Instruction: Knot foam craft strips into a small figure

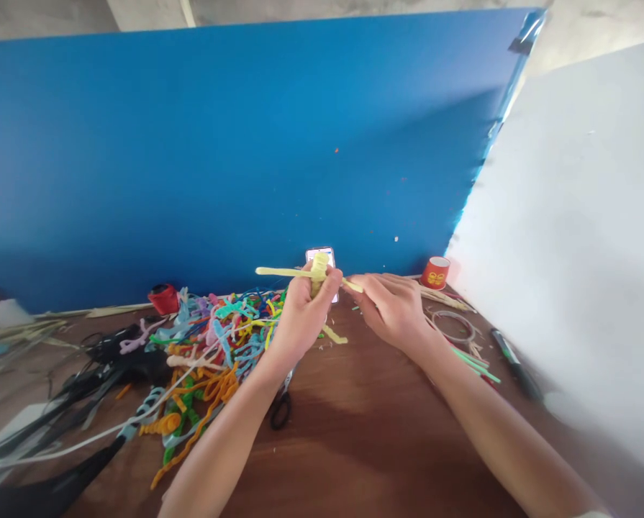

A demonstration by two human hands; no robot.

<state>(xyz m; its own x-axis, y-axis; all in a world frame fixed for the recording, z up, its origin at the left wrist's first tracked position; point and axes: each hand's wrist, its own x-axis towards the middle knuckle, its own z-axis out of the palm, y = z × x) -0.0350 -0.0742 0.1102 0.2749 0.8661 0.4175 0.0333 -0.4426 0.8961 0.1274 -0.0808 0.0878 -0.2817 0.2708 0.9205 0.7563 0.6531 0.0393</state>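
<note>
Near the middle of the head view, my left hand (306, 309) is closed around a pale yellow pipe-cleaner figure (320, 265), which has a coiled upper part and one straight arm sticking out to the left. To its right, my right hand (394, 306) pinches the figure's other thin yellow strand between thumb and fingers. Behind the figure a phone (327, 255) with a lit screen stands partly hidden. A loose yellow strip (334, 335) lies on the brown table (343, 432) below the hands.
Left of the hands spreads a pile of coloured pipe cleaners (229, 338), with black scissors (281, 410) near it. Further left are black straps and a white cable. At the right sit a red paper cup (435, 273), wire coils and a marker (516, 363). A blue panel (246, 144) rises behind.
</note>
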